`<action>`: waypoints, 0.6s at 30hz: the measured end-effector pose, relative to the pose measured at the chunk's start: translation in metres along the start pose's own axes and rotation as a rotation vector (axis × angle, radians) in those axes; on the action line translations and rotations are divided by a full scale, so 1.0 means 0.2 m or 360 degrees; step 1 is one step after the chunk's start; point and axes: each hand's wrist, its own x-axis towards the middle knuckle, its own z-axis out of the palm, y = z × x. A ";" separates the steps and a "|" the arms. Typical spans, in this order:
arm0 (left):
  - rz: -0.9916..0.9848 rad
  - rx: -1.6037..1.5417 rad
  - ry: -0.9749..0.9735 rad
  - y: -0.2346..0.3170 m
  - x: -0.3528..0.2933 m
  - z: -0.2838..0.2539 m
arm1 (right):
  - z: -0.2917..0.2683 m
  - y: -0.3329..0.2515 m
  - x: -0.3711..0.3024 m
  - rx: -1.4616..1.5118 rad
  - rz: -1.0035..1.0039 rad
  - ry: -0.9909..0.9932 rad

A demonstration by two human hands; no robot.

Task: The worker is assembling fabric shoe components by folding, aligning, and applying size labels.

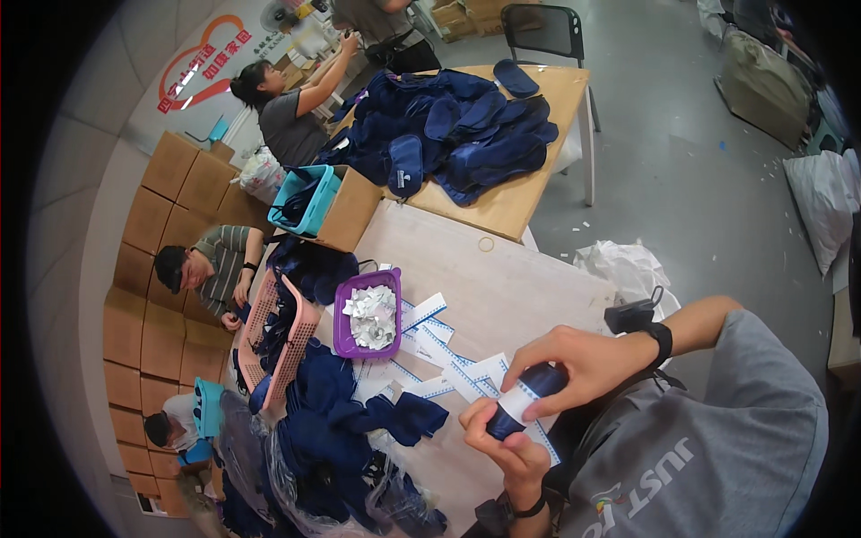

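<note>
Between my two hands is a rolled navy cloth bundle with a white paper band around its middle. My right hand grips it from above, thumb pressed by the band. From below, the fingers of my left hand close on its lower end. Under and beyond the bundle, white paper strips with blue edge markings lie scattered on the table. Closer to the left, loose navy cloth pieces are heaped beside clear plastic wrapping.
A purple basket holds small white paper pieces. Next to it are a pink basket of navy items and a cardboard box by a teal basket. Navy pouches cover the far table. Other people work along the left side and far end.
</note>
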 end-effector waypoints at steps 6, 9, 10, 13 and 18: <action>0.0194 0.0100 -0.0162 -0.09 -0.07 0.03 | -0.07 -0.04 0.01 -0.0195 0.0364 -0.0156; 0.0246 -0.0108 -0.0240 -0.14 -0.06 0.01 | -0.09 0.00 -0.03 -0.0153 0.0217 -0.0185; 0.0250 -0.0114 -0.0244 -0.13 -0.06 0.02 | -0.10 0.02 -0.05 -0.0073 0.0083 -0.0158; -0.0059 -0.0658 -0.0142 -0.11 -0.06 0.01 | -0.13 0.04 -0.10 0.0056 -0.0074 -0.0163; -0.0158 -0.0771 -0.0265 -0.09 -0.09 0.04 | -0.16 0.08 -0.18 -0.0018 -0.0177 -0.0168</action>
